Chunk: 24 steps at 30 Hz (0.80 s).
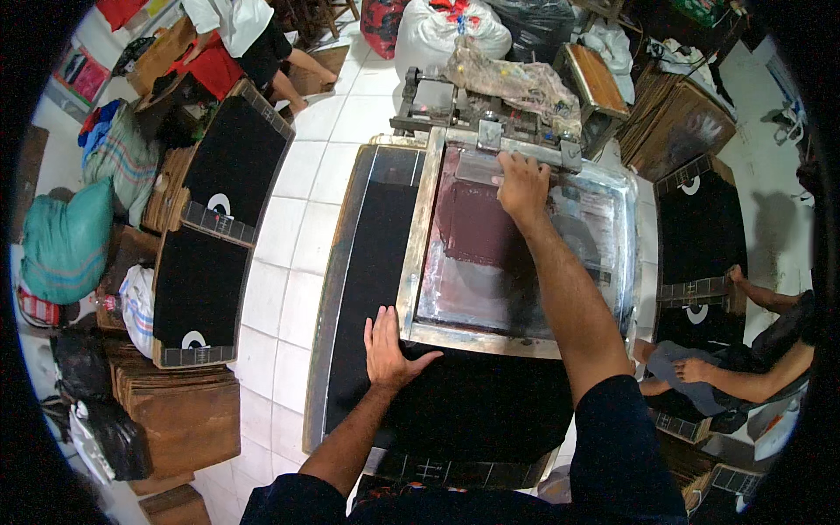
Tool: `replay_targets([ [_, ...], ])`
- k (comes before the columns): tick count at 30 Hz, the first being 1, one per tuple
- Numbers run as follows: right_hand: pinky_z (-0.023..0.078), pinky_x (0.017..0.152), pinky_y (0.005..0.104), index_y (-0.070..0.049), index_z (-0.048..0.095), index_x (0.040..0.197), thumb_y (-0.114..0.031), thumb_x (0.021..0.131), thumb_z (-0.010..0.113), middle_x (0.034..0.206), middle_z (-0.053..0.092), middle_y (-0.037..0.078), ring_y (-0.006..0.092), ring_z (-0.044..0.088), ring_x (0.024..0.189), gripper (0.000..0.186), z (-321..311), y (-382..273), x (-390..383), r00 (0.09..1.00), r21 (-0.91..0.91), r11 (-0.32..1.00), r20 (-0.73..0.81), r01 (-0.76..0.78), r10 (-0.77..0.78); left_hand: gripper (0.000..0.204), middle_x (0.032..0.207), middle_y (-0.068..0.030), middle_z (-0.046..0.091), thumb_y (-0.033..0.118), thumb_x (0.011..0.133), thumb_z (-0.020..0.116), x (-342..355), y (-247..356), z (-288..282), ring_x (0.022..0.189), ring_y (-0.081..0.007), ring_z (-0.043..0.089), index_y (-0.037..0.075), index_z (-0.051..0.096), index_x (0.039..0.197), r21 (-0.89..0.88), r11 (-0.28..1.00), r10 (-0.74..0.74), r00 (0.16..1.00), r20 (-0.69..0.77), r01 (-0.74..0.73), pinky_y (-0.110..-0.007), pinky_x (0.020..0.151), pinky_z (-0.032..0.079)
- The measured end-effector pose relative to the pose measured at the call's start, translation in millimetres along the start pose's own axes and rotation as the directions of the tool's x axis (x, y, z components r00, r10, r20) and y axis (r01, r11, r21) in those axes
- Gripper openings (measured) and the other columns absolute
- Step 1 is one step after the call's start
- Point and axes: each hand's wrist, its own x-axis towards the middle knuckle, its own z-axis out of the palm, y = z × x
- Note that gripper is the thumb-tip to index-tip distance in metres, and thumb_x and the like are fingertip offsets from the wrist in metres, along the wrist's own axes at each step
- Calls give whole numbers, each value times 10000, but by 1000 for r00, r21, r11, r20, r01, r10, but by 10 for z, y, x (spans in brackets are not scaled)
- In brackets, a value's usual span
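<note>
**Hands on a printing frame over dark cloth**

White floor tiles [302, 197] run between crowded workstations, with stuffed sacks and stacked cardboard along the left edge. At the centre stands a long black padded table [372, 262], and on it lies a rectangular metal-framed printing screen with grey mesh [516, 262], hinged at its far end to a dark metal clamp. The right hand [522, 185] grips the top of a wide metal-handled squeegee [490, 164] at the far end of the mesh, fingers curled over the bar. The left hand [388, 346] lies flat and released, palm down on the black cloth [472, 398] just beside the frame's near left corner. The frame looks stiff and fairly heavy, best taken by its metal rails; the mesh probably gives under pressure and is likely wet with ink. The cloth looks soft and prone to shift. At the right, another person's hands [696, 369] handle grey fabric.
</note>
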Motion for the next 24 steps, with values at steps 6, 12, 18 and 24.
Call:
replay_targets([
  [6,432,901,496,-147,640,1112,-382,796,821,1070,650,39,295,604,1063,433,47,-34,-137,1000,-24,1000,-23,8,-9,1268,1542,-272,412,633,687,883,18,11,14,1523,-371,316,-94,294,1543,-2,1000,-9,999,31,9,-590,1251,190],
  [12,434,942,514,-141,649,1107,-202,725,858,1134,643,63,313,593,1127,439,-488,-295,-916,944,25,998,326,-60,49,1269,1554,-247,345,642,720,858,13,-38,18,1525,-383,285,-43,210,1569,27,996,84,996,-11,-83,-600,1246,198],
  [18,431,884,484,-140,624,1110,-241,748,846,1081,644,36,297,607,1081,437,-31,-27,-79,999,-80,997,48,-4,8,1257,1544,-241,331,647,724,852,11,-29,8,1523,-385,274,-27,203,1565,48,998,48,997,60,-51,-606,1242,202],
  [24,452,897,489,-155,638,1113,-152,714,815,1091,655,47,299,618,1070,436,10,-99,-150,995,-73,997,96,-31,38,1223,1541,-258,363,592,721,869,15,-15,37,1507,-400,309,-53,241,1550,50,996,79,997,-14,-78,-606,1238,203],
])
